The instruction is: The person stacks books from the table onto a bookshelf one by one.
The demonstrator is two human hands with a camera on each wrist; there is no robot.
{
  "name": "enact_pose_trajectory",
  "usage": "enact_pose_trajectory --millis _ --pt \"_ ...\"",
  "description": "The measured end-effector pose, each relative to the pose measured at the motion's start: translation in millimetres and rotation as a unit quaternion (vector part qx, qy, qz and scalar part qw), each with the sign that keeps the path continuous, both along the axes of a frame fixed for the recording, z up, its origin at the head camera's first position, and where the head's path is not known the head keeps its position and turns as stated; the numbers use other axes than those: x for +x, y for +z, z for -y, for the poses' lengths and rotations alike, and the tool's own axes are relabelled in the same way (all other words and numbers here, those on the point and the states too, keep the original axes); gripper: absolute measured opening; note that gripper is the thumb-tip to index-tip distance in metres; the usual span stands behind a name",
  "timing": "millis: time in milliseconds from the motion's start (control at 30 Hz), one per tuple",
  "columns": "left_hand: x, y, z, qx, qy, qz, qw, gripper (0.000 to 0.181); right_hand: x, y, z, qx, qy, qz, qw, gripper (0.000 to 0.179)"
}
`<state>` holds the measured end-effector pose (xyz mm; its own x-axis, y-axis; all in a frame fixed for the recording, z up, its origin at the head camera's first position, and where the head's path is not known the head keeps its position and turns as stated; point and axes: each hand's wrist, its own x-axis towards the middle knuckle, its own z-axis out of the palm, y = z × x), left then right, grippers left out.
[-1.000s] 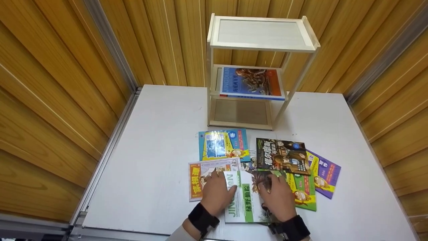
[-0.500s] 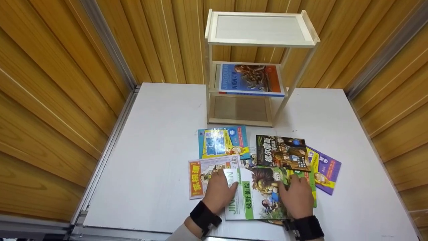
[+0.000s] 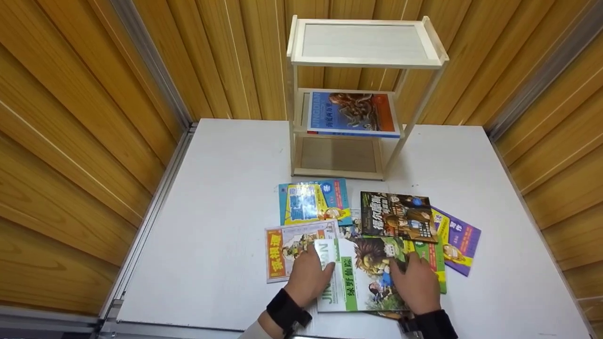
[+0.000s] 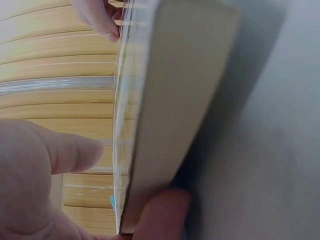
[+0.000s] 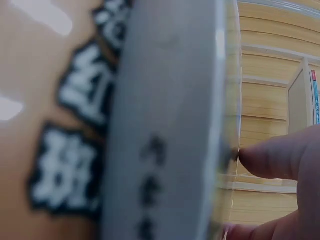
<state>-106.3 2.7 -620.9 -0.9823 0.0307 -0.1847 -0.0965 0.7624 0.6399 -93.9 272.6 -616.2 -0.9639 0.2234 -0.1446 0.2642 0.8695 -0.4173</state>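
Note:
A white and green book (image 3: 360,278) with a lion on its cover lies at the front of the pile, between my two hands. My left hand (image 3: 306,275) grips its left end, thumb over the cover; in the left wrist view a fingertip (image 4: 162,212) sits under the page edge (image 4: 175,100). At the right end my right hand (image 3: 417,285) holds the book, its thumb (image 5: 275,155) at the cover in the right wrist view. That view also shows the pale spine (image 5: 165,125) and, beside it, an orange cover (image 5: 30,150) with white characters. Most right fingers are hidden.
Several other books lie around it: a blue one (image 3: 337,193), a pink one (image 3: 273,254), a dark one (image 3: 377,216), a purple one (image 3: 464,235). Behind stands a wooden shelf rack (image 3: 299,165) with a blue and red book (image 3: 320,113) on its middle shelf.
My right hand has slid right, from across the cover to the book's right end, uncovering the lion picture. My left hand stays at the left end.

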Motion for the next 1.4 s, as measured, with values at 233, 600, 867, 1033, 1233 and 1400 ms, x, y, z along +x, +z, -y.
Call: enact_pose_trajectory --millis 233,600,867,1033,1233,1400 --pt "5.9 -3.1 -0.5 0.006 0.001 0.017 0.9998 0.081 4.0 -0.7 -1.7 -0.004 0.009 0.009 0.9999 0.07" --pt "19.2 -5.5 1.2 -0.001 -0.006 -0.002 1.0 0.078 8.5 -2.0 -0.7 0.004 0.015 0.019 0.9997 0.072" --pt "24.9 -4.5 2.1 0.019 -0.014 0.04 0.9989 0.09 7.9 0.3 -1.4 0.006 0.02 0.039 0.999 0.076" --pt "26.6 -5.8 1.5 0.025 -0.017 0.049 0.9983 0.088 9.1 1.5 -0.6 0.011 0.019 0.061 0.9979 0.083" --pt "26.9 -5.0 -0.5 0.032 -0.011 0.058 0.9978 0.09 10.6 0.4 0.8 0.009 0.015 0.071 0.9973 0.086" --pt "28.7 -3.9 -2.4 0.018 -0.005 0.054 0.9984 0.095 12.4 0.3 2.7 0.001 0.011 0.064 0.9979 0.085"
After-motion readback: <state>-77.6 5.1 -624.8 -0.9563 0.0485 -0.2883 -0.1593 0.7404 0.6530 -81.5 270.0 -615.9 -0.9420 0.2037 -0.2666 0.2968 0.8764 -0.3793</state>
